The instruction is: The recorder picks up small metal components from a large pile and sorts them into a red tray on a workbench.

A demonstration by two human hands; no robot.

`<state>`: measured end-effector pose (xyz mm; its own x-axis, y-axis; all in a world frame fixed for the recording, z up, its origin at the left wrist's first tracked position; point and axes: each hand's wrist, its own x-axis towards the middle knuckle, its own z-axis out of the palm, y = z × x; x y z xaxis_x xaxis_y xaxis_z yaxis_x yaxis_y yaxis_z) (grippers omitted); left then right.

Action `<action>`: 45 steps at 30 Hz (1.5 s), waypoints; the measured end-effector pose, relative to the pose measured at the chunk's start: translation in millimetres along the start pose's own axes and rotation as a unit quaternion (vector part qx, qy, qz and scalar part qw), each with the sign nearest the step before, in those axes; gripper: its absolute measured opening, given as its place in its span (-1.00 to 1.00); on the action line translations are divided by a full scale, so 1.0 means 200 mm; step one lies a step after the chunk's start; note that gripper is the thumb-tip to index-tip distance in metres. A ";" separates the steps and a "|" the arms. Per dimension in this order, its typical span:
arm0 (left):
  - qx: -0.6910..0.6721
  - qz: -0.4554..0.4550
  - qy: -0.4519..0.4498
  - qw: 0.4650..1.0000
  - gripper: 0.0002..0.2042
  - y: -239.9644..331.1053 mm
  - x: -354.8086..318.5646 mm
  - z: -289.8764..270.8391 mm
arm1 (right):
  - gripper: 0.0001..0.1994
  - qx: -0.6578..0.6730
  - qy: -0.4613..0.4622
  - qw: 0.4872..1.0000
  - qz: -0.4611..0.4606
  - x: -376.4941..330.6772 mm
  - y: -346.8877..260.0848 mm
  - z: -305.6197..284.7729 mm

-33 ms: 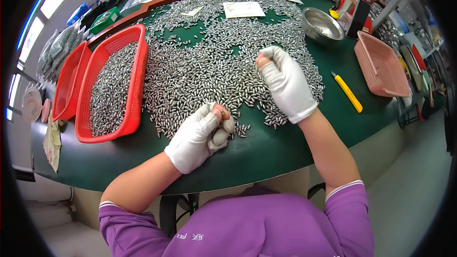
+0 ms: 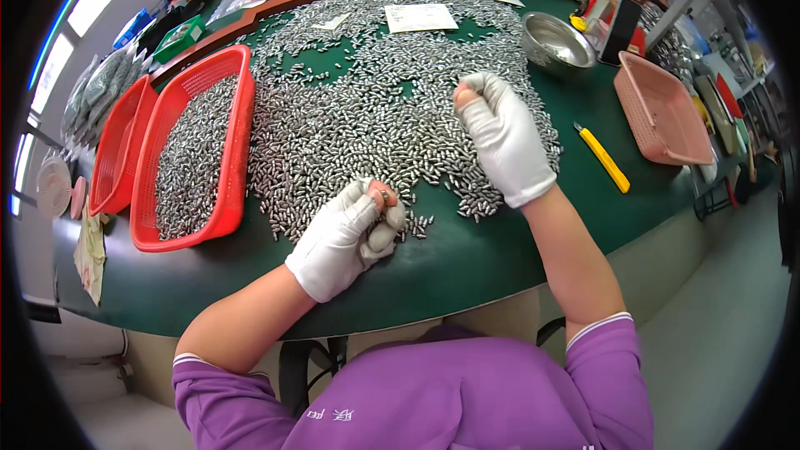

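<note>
I saw little change, so handling seemed barely advanced: the left hand (image 2: 340, 237) still pinched what looked like one metal piece (image 2: 384, 194); beyond, the right hand (image 2: 505, 143) pressed its fingertips together, contents hidden, near loose metal pieces (image 2: 333, 133) across the worktop (image 2: 467, 283).

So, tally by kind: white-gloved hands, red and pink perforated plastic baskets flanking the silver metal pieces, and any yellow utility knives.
White-gloved hands: 2
Red perforated plastic baskets: 2
Pink perforated plastic basket: 1
Yellow utility knife: 1
Total: 6
</note>
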<state>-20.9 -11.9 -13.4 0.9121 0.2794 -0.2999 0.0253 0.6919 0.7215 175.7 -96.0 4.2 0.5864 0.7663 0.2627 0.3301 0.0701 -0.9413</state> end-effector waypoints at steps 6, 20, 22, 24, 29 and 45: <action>-0.010 0.019 -0.036 0.999 -0.84 -0.01 0.00 -0.06 | -0.72 -0.093 0.257 0.955 -0.114 -0.16 -0.05 -0.47; 0.071 0.260 0.092 0.959 -0.84 0.30 -0.08 -0.06 | -0.67 -0.581 0.482 0.649 0.096 -1.03 0.31 -1.46; 0.126 0.350 0.190 0.908 -0.88 0.44 -0.08 -0.13 | -0.70 -0.452 0.488 0.743 0.076 -1.04 0.36 -1.60; 0.245 0.405 0.300 0.828 -0.90 0.58 -0.11 -0.23 | -0.65 -0.299 0.449 0.837 0.096 -0.92 0.28 -1.51; 0.626 0.316 0.453 0.550 -0.81 0.76 -0.27 -0.70 | -0.69 -0.454 0.275 0.847 -0.031 -0.56 0.17 -1.12; 0.653 0.544 0.287 0.442 -0.79 0.09 -0.32 0.01 | -0.81 -0.486 0.260 0.834 0.024 -0.38 0.35 -1.01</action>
<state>-78.7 -18.5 20.0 0.4303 0.3553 0.8298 0.2546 -0.9297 0.2660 303.8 -277.7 -38.4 0.7741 0.3549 0.5242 0.5927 -0.6972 -0.4032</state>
